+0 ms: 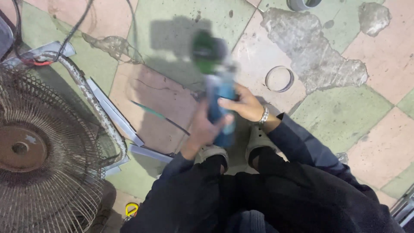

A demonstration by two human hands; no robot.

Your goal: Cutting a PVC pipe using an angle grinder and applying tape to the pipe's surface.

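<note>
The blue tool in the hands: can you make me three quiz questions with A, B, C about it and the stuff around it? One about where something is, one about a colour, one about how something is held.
1. Where does the wire fan guard lie?
A. at the left edge of the view
B. at the top right
C. on the person's lap

2. What colour is the blurred top end of the power tool?
A. red
B. green
C. yellow

3. How is the power tool held?
A. it lies alone on the floor
B. one hand only
C. both hands grip it

Answers:
1. A, the rusty guard fills the left side.
2. B, the top end shows green above the blue body.
3. C, the left hand and the right hand both wrap its body.
</note>
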